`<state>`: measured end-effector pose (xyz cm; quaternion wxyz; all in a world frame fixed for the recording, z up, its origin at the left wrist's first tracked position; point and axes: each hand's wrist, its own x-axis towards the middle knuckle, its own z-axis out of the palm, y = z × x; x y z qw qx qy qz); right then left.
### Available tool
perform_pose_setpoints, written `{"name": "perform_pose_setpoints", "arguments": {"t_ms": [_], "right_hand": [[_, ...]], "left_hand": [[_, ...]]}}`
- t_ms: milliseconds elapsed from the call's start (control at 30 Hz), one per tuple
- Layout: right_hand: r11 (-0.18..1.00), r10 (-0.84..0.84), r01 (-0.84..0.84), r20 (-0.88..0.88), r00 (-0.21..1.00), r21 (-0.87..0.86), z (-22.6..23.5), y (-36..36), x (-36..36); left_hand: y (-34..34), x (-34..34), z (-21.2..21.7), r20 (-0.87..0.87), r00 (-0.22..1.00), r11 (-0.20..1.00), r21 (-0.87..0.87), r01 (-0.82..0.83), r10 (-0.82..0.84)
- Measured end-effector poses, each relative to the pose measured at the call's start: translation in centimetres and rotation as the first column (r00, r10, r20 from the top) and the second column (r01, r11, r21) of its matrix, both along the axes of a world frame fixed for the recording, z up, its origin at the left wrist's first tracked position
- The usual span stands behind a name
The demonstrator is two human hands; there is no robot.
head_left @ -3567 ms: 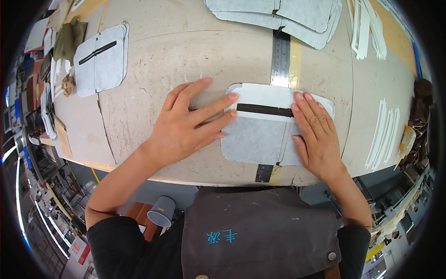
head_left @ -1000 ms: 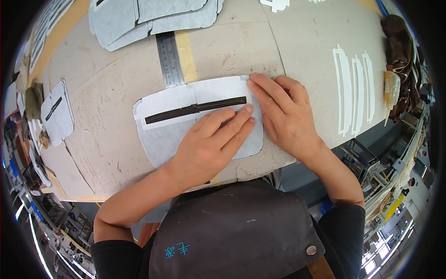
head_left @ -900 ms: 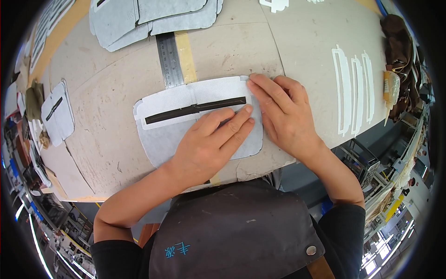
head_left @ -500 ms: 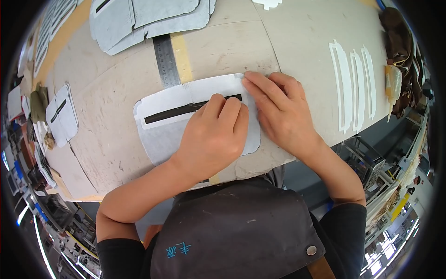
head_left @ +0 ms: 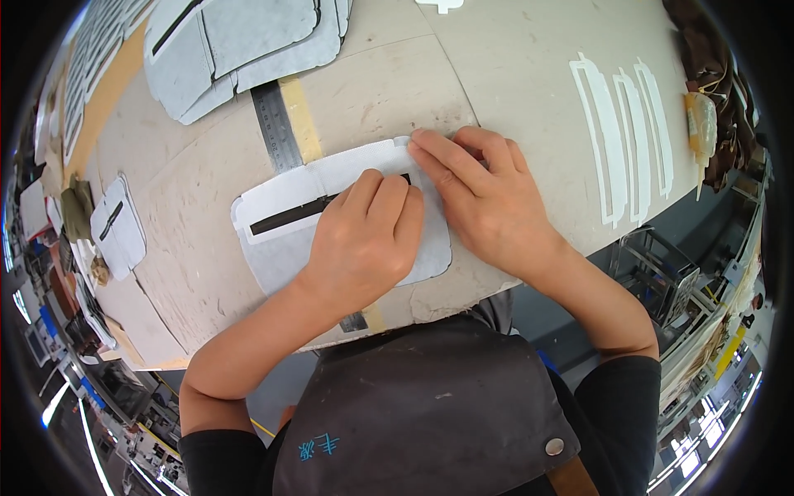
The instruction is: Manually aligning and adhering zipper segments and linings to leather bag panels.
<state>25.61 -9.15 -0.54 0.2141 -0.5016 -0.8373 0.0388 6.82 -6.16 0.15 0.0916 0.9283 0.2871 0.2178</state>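
Note:
A light grey panel (head_left: pixel 273 256) with rounded corners lies flat on the worktable in front of me. A white strip runs along its far edge, and a long black slot (head_left: pixel 285 217) framed in white crosses it. My left hand (head_left: pixel 364 236) rests on the panel with its fingers curled over the slot's right part; whatever is under those fingertips is hidden. At the far right corner, my right hand (head_left: pixel 496 198) pinches the panel's edge between thumb and fingers. A steel ruler (head_left: pixel 277 128) lies beneath the panel, sticking out on its far side.
Yellow tape (head_left: pixel 302 120) runs beside the ruler. Similar slotted panels are stacked (head_left: pixel 248 37) at the far left, and a smaller one (head_left: pixel 120 227) lies at left. White frame-shaped strips (head_left: pixel 608 140) lie at right, near a wrapped pale bundle (head_left: pixel 701 128) and brown material (head_left: pixel 703 50).
The whole view has shifted slightly, so table things sit a little differently in the picture. Both hands keep nearly the same places on the panel.

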Motion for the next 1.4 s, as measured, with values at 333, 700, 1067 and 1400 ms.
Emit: {"name": "perform_pose_setpoints", "arguments": {"t_ms": [333, 700, 1067, 1400], "right_hand": [[1.000, 0.005, -0.005, 0.008, 1.000, -0.007, -0.1, -0.1, 0.1], [1.000, 0.000, 0.000, -0.011, 1.000, -0.024, 0.0, 0.0, 0.1], [0.966, -0.158, 0.070, -0.356, 0.921, -0.249, 1.7, 0.9, 0.0], [0.624, -0.552, -0.059, -0.493, 0.672, -0.779, 4.1, 0.6, -1.3]], "left_hand": [[-0.4, -0.6, -0.1, 0.036, 0.998, 0.998, 0.051, 0.040, -0.042], [-3.1, -1.1, 0.3, -0.053, 0.999, 1.000, -0.026, 0.012, -0.013], [3.7, -0.4, 1.7, 0.164, 0.964, 0.941, -0.300, -0.154, 0.210], [6.6, -1.7, 5.3, 0.035, 0.975, 0.437, -0.897, -0.066, 0.218]]}}
